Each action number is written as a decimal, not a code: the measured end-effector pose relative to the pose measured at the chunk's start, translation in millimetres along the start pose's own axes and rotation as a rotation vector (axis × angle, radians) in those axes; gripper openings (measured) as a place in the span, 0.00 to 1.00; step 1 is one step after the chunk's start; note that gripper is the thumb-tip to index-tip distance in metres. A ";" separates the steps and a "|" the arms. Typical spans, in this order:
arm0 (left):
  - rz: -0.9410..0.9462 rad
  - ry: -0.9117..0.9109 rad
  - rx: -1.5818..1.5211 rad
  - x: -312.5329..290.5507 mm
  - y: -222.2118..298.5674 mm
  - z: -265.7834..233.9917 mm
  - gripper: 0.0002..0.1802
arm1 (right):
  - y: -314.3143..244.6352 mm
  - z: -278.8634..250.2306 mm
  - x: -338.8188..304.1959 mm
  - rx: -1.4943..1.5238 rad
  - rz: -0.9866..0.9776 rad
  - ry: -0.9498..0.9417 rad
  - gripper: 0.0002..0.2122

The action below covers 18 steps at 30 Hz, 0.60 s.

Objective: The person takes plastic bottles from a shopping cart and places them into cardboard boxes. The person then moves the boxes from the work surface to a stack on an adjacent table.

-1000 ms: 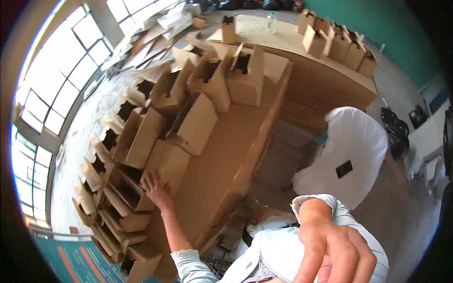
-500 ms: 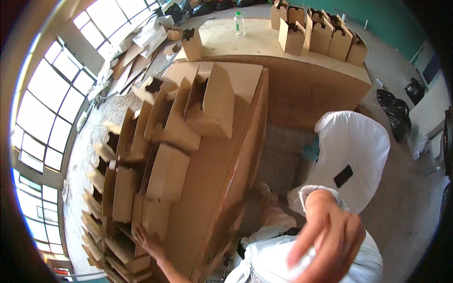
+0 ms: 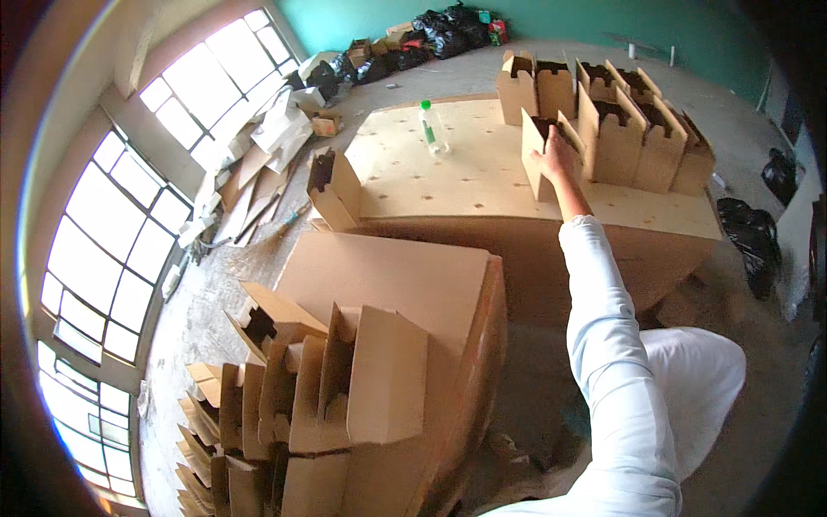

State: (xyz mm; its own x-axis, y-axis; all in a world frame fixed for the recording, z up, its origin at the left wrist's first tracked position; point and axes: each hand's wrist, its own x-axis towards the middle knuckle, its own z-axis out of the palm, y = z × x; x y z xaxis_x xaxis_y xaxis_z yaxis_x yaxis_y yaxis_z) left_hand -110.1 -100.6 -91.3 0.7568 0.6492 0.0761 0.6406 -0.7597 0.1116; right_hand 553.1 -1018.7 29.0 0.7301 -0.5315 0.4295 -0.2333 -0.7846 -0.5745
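My right hand [image 3: 558, 160] reaches out over the far plywood-topped surface [image 3: 482, 194] and closes on the upper edge of an open-topped cardboard box [image 3: 537, 172]. The thumb shows on the box's left side; the other fingers are partly hidden. Right behind this box stand several more upright tan boxes with notched top edges, such as one box [image 3: 616, 146] in the front row. My left hand is out of view. Nearer, at the lower left, several rows of open boxes [image 3: 392, 370] stand closely packed on a large cardboard-covered block [image 3: 388, 263].
A clear bottle [image 3: 433, 131] with a green cap stands on the plywood. One box [image 3: 334, 191] sits at its left corner. A white sack [image 3: 702, 379] is beside my arm. Black bags [image 3: 448, 34] and flattened cardboard [image 3: 250, 189] lie on the floor.
My right hand has moved from near my body forward to the far surface and taken hold of a box. My left hand has left the near boxes and gone out of view.
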 end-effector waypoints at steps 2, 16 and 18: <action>0.021 -0.101 0.312 2.3 7.6 -18.5 0.47 | 28.3 32.0 21.0 0.027 -0.001 0.106 0.44; -0.222 0.065 -0.399 23.6 -10.3 2.9 0.39 | 104.8 85.2 -14.0 -0.287 -0.226 0.148 0.14; -0.266 0.093 -0.496 13.0 -14.4 12.0 0.40 | 106.3 79.4 -25.0 -0.361 -0.087 0.109 0.15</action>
State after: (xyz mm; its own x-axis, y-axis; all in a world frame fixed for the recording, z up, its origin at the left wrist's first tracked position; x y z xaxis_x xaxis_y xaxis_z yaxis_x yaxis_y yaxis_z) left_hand -107.9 -81.6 -103.8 0.5484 0.8336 0.0664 0.6529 -0.4764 0.5889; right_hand 561.0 -1063.4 -98.2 0.6891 -0.4736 0.5485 -0.3989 -0.8798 -0.2585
